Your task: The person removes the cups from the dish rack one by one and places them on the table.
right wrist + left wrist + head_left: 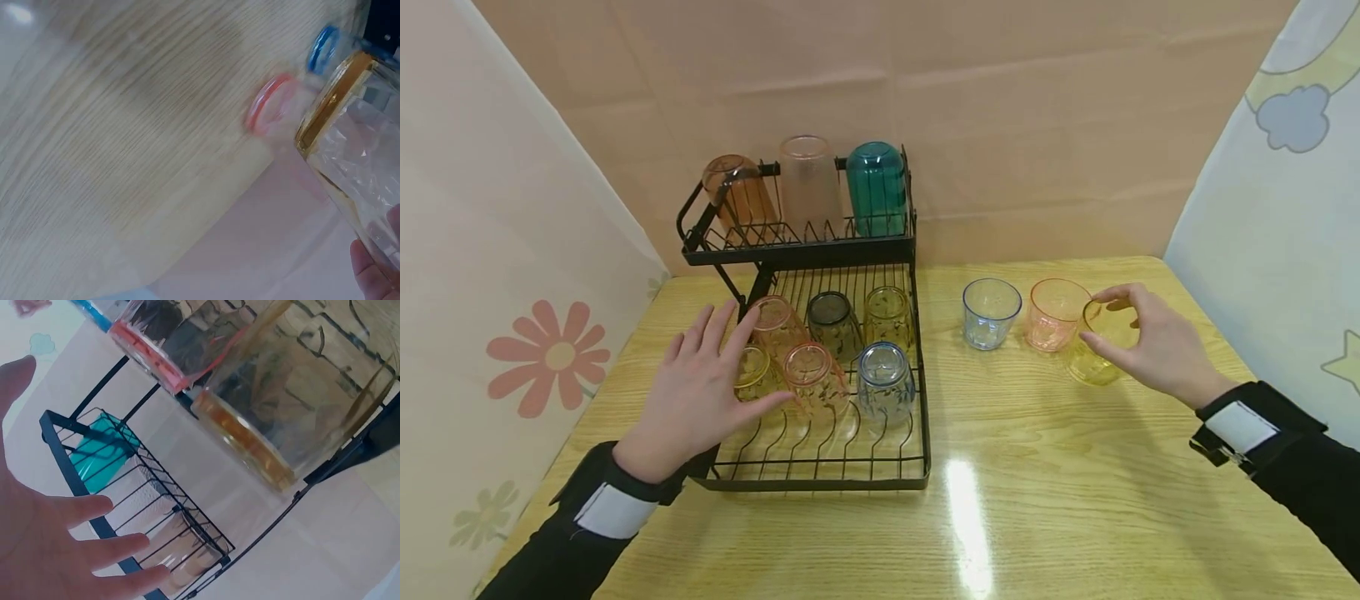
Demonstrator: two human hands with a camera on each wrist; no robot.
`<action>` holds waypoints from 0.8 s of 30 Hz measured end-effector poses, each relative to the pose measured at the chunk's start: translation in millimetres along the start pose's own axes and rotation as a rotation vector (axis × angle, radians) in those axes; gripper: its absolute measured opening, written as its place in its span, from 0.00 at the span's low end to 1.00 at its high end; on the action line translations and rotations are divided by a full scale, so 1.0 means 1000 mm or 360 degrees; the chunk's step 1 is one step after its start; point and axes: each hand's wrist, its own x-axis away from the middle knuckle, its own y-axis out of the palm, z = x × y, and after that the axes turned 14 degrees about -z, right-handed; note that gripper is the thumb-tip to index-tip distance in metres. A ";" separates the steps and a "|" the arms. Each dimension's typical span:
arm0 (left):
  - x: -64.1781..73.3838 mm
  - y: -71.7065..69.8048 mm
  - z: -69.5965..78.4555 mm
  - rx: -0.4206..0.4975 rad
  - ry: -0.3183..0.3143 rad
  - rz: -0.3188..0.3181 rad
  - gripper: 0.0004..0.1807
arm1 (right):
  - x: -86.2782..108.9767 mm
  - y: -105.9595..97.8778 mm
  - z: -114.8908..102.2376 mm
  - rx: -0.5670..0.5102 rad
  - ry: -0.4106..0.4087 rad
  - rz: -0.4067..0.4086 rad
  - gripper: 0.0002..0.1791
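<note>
My right hand (pixel 1167 343) holds an upright yellow glass (pixel 1093 365) at the right of the table, thumb and fingers around its upper part. In the right wrist view fingertips (pixel 369 269) lie along the side of this glass. Left of it stand an upright pink-rimmed glass (pixel 1047 331) and a blue-rimmed glass (pixel 987 327). My left hand (pixel 696 387) is spread, with straight fingers, at the left side of a black dish rack (pixel 820 483). Nearest to it, on the lower tier, is an upside-down yellow glass (pixel 752 373), partly hidden behind the fingers.
Pink (pixel 817 375), blue (pixel 886 387), dark grey (pixel 832 321) and other glasses stand upside down on the lower tier. Above them, the upper tier bears a brown glass (pixel 741 196), a clear textured one (pixel 811 187) and a teal one (pixel 876 187). Cloth walls enclose the table (pixel 1037 500).
</note>
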 end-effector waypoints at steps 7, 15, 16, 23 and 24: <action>0.006 -0.001 -0.006 0.0051 -0.0131 -0.0098 0.59 | 0.001 -0.006 0.031 -0.0002 0.0218 -0.0046 0.27; 0.007 -0.005 -0.021 0.0093 -0.0276 -0.0130 0.60 | -0.006 -0.001 0.056 0.0031 0.0345 -0.0056 0.30; 0.007 -0.006 -0.022 0.0108 -0.0294 -0.0143 0.60 | -0.007 0.000 0.059 0.0043 0.0358 -0.0055 0.31; 0.007 -0.012 -0.031 0.0218 -0.0431 -0.0243 0.61 | -0.014 0.010 0.070 0.0138 0.0429 -0.0060 0.34; 0.007 -0.012 -0.031 0.0237 -0.0443 -0.0256 0.61 | -0.015 0.011 0.070 0.0138 0.0441 -0.0055 0.34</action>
